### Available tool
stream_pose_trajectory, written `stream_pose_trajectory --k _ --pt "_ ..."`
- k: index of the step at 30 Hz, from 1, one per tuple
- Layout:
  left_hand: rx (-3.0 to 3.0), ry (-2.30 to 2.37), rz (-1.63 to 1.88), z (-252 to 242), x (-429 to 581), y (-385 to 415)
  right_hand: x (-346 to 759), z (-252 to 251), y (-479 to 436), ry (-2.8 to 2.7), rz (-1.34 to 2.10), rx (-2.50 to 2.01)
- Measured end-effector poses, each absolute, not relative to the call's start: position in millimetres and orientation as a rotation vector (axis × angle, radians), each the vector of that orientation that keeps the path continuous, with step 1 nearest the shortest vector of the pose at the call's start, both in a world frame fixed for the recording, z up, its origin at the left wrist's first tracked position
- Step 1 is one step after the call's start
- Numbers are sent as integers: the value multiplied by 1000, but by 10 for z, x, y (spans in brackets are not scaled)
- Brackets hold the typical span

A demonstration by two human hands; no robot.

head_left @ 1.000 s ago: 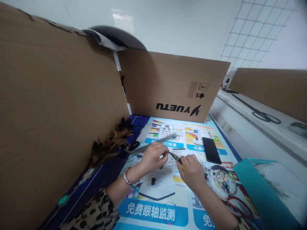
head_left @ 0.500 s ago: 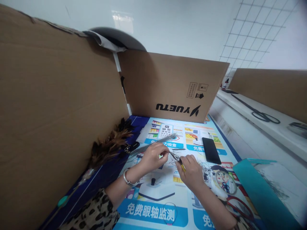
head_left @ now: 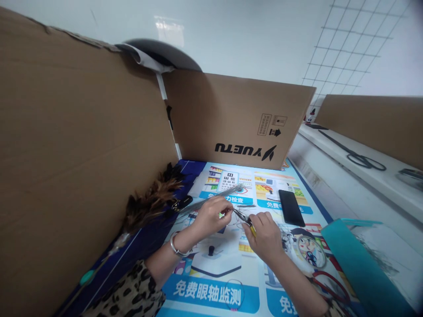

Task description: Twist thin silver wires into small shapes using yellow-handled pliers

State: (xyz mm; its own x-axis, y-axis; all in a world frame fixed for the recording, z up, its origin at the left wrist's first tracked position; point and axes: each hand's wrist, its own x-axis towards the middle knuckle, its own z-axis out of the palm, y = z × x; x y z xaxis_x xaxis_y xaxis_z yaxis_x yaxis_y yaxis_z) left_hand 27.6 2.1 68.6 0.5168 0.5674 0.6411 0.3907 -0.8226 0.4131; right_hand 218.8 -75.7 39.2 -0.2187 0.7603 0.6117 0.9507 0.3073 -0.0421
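My right hand [head_left: 265, 235] is wrapped round yellow-handled pliers [head_left: 243, 215], whose narrow metal jaws point left. Thumb and forefinger of my left hand [head_left: 213, 214] are pinched together at the tip of the jaws, on what looks like a thin wire, mostly hidden by the fingers. Behind the left hand a bundle of straight grey wires [head_left: 228, 191] lies slantwise on the printed table cover [head_left: 218, 253]. A few short wire pieces [head_left: 246, 205] rest just beyond the pliers.
Cardboard panels [head_left: 198, 114] stand at the left and back. A black phone [head_left: 291, 208] lies right of my hands. Brown feathers [head_left: 148, 198] run along the left panel. At right are a teal box [head_left: 360, 268] with fine wires and, on a ledge, scissors [head_left: 363, 160].
The pliers and my right hand have shifted very slightly, with the handle turned a little. My left hand keeps its pinch in the same place.
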Motion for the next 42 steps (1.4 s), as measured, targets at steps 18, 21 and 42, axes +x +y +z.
stream_pose_trajectory --k 18,21,42 --pt "2588 827 1188 647 264 40 2132 444 -795 -2083 -568 -1689" --pt "2583 813 1189 649 262 40 2133 444 -796 -2086 -571 -1688" --pt "2153 866 1092 648 281 86 2226 298 -736 -1899 -240 -1481"
